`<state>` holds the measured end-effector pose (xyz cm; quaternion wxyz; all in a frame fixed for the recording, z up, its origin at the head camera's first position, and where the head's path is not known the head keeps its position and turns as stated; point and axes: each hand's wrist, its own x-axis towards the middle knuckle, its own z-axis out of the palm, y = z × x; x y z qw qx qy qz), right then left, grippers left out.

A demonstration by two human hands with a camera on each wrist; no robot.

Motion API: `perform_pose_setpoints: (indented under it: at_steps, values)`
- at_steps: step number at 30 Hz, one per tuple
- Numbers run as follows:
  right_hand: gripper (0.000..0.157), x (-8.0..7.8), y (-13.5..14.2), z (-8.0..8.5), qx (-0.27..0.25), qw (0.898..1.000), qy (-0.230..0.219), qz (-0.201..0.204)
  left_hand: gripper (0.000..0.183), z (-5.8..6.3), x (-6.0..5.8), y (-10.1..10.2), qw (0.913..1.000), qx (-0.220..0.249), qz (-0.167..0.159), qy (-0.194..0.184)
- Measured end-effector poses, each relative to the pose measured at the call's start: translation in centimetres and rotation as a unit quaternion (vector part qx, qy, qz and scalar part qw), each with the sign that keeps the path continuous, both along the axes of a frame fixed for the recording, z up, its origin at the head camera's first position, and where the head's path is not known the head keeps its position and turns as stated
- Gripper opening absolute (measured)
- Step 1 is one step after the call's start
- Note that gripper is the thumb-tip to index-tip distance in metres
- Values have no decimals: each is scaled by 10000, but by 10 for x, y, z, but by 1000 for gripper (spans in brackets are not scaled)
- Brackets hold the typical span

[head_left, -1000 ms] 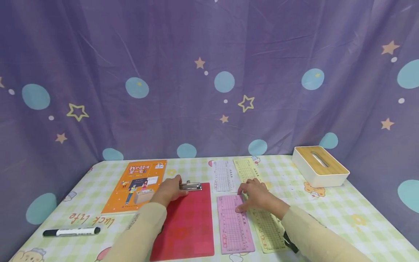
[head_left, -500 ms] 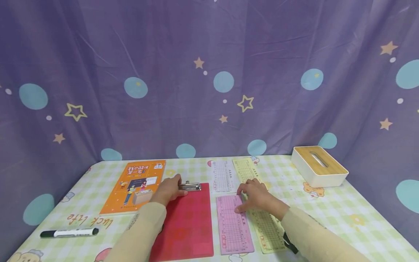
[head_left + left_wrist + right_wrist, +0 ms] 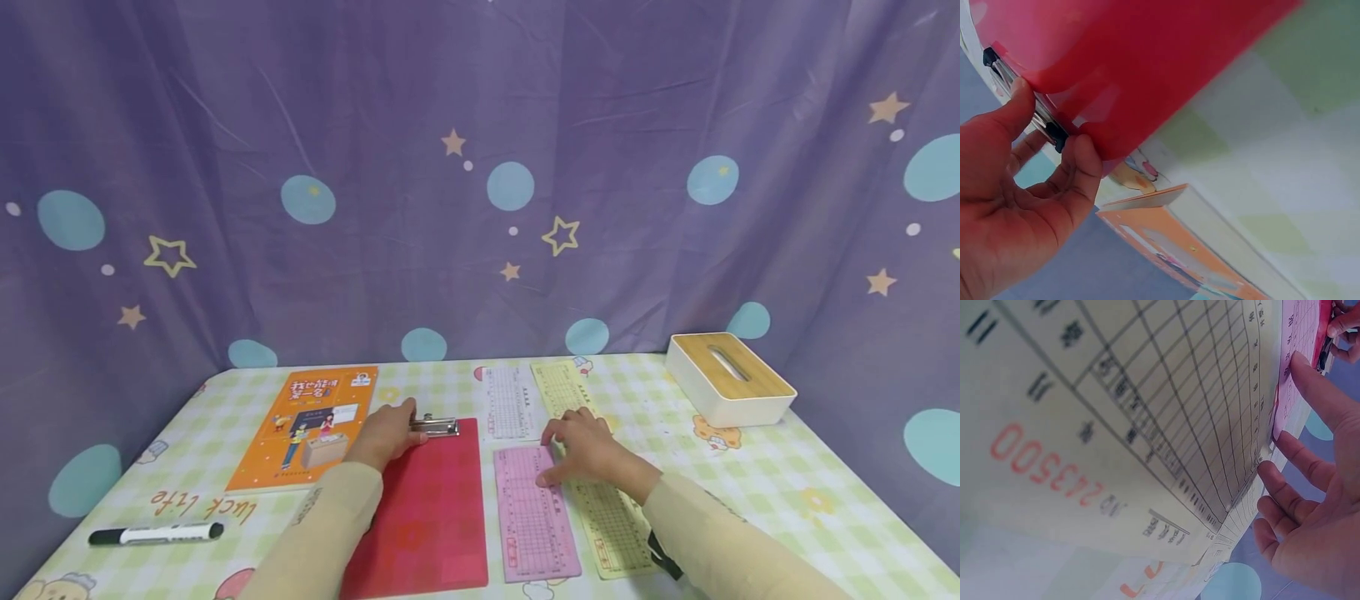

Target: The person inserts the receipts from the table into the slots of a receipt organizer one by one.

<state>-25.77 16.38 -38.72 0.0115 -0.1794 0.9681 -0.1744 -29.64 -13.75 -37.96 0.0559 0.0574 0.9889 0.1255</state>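
A red clipboard (image 3: 435, 508) lies flat on the table in front of me. My left hand (image 3: 386, 433) grips its top edge at the metal clip (image 3: 442, 427); in the left wrist view the thumb lies on the clip and the fingers curl at the board's edge and corner. To the right, my right hand (image 3: 588, 450) rests with thumb and fingertips at the upper right edge of a pink printed slip (image 3: 532, 525). Beneath that hand runs a yellow slip (image 3: 617, 533), seen close up in the right wrist view with a red number. Its fingers are spread and loosely bent.
Behind the pink slip lie a white slip (image 3: 512, 404) and another yellow slip (image 3: 558, 385). An orange book (image 3: 281, 450) sits left of the clipboard, with a black-and-white marker (image 3: 157, 534) nearer the front left. A tissue box (image 3: 731, 383) stands at the back right.
Both hands keep their places on the clipboard and the pink slip. Only the head view has turned very slightly to the right.
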Motion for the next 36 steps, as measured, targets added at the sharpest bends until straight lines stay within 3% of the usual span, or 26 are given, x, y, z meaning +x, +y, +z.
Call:
perform_pose_setpoints:
  at_steps: [7, 23, 36]
  values:
    - [46, -1, -1, -1, 45, 10000, -57, -63, 27, -1, 1, -1, 9998, 206, 18, -65]
    - [46, -3, -1, -2, 35, 9999, -101, -108, 21, -12, -4, -13, 9931, 290, -691, 904]
    - [47, -3, -1, 0, 122, 9998, -127, -61, 17, -14, -9, -14, 9932, 399, -521, 965]
